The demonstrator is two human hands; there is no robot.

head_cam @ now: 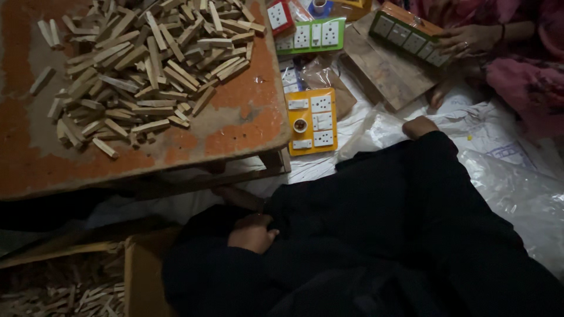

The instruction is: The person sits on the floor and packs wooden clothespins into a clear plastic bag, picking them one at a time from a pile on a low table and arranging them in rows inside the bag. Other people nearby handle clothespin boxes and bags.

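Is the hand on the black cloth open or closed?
Closed: the hand rests on the black cloth with fingers curled in, holding nothing visible.

A heap of wooden sticks [141, 64] lay on a low table [235, 135] at the far left. Right of the table, a switchboard [311, 120] lay on the floor, with another switchboard [308, 36] farther off. A box [138, 276] sat near left, holding more sticks [70, 290].

Pale raw wooden sticks [141, 64], rough-cut and matt, lie on my worn surface [247, 126] of chipped orange paint. Beside it: a glossy yellow plastic switch board [311, 120], crinkled shiny plastic sheeting [511, 182], my matt black cloth garment [382, 235].
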